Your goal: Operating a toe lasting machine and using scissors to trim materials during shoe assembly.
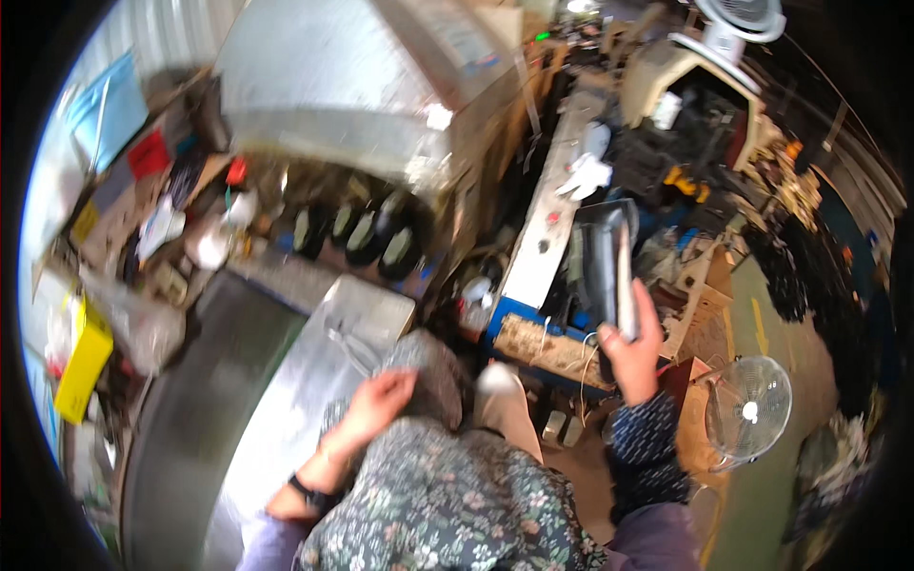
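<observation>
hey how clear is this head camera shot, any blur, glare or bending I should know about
Head view: motion blur smears most of the frame, so the right hand and the dark flat object it grips look soft. The left hand, resting on grey cloth, is soft too. Glare whitens the metal sheet and the big metal housing. Fisheye bends the edges, with a black rim around.

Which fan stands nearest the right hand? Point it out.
The round wire-guard fan on the floor, just right of the right hand; the white fan sits far off at top.

cluttered workshop, long workbench (562, 205), standing fan (748, 409) on greenish floor (762, 485)
</observation>
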{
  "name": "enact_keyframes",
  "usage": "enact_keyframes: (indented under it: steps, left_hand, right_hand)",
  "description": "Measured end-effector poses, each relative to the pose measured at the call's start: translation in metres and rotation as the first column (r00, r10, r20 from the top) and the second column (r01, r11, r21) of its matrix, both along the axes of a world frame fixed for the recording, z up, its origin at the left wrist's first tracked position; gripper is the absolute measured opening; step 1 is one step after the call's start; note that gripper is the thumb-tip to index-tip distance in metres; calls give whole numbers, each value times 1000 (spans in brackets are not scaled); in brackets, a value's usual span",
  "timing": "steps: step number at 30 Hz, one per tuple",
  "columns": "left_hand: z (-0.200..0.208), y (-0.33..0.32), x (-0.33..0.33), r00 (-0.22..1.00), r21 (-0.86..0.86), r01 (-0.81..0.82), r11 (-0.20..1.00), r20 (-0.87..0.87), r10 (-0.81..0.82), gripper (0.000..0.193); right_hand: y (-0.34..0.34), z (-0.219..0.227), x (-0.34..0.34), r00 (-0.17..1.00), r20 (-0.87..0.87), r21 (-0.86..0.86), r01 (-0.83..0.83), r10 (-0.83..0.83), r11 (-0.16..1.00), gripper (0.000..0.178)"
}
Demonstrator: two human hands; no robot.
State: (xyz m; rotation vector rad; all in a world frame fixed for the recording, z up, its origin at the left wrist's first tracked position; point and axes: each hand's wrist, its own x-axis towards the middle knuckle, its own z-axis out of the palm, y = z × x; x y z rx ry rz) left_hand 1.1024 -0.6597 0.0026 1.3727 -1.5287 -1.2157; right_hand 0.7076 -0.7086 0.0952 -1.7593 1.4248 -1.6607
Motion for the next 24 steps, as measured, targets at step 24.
enact_keyframes:
  steps: [24]
  left_hand:
    - [35, 86, -39, 979, -412, 61, 909, -151, -134, 46]
  right_hand:
    - [134, -43, 136, 594, -527, 121, -656, 608, 745, 47]
